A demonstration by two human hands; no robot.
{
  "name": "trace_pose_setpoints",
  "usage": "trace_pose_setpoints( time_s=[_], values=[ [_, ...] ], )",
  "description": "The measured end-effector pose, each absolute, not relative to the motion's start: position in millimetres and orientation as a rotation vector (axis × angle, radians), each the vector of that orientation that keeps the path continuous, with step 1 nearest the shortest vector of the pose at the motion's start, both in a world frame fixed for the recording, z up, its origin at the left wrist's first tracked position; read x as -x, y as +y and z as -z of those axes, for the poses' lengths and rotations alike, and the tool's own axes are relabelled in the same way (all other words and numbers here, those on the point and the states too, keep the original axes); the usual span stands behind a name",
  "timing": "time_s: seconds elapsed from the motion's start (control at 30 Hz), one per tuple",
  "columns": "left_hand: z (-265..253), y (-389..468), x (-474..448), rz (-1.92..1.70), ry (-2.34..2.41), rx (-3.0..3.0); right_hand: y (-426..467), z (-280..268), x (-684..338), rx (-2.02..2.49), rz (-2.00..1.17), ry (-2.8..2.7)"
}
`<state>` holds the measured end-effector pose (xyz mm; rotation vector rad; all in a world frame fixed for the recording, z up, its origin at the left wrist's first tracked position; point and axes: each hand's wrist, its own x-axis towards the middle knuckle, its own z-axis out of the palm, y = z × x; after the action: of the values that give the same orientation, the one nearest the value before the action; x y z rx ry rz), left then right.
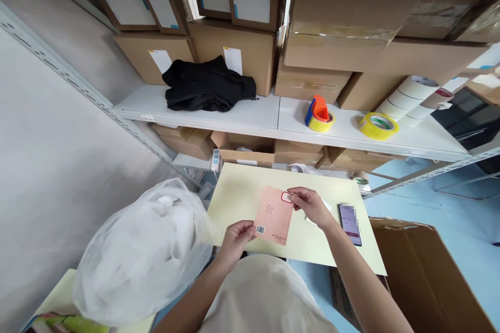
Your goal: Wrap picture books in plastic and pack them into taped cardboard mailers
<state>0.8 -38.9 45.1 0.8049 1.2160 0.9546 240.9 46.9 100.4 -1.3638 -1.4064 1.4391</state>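
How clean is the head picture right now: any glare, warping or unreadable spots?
Head view: bright light, with shine on the clear tape across the upper cardboard box; head view: wide-angle warping, the left shelf post slanting steeply; head view: pixelation over part of the phone screen; head view: small print on the flat pink item too fine to read.

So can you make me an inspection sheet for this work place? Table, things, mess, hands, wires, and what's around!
Surface: pale yellow table.
Job's things: pink card with barcode and red-edged label; white paper and lit phone towards the table's right side.
Clutter: black cloth and tape on the shelf; big see-through bag of white stuff at left.
Hands: left hand pinches the card's lower left; right hand, its upper right.
Cables: maybe a power strip; cord too small to trace.
Surroundings: stacked boxes, blue floor.
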Motion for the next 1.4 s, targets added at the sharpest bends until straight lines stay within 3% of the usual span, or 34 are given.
trace_pose_setpoints(
  time_s=[0.57,0.77,0.93,1.13,1.4],
  values=[
    [-55,-52,-13,-0.895,1.085,-0.773,25,-88,-259,1.257,-1.43,-1.237],
    [-63,-54,-15,-0.907,1.051,-0.67,28,-101,-261,1.098,-1.378,-1.562],
    [-60,-58,-17,-0.898,1.099,-0.607,43,-126,-256,1.069,-1.099,-1.931],
    [-61,-55,-9,-1.012,1.142,-0.673,52,-131,-238,1.1,-1.337,-1.888],
    [-69,-49,0,-0.978,1.289,-1.036,55,-115,-218,1.165,-1.382,-1.73]
  ],
)
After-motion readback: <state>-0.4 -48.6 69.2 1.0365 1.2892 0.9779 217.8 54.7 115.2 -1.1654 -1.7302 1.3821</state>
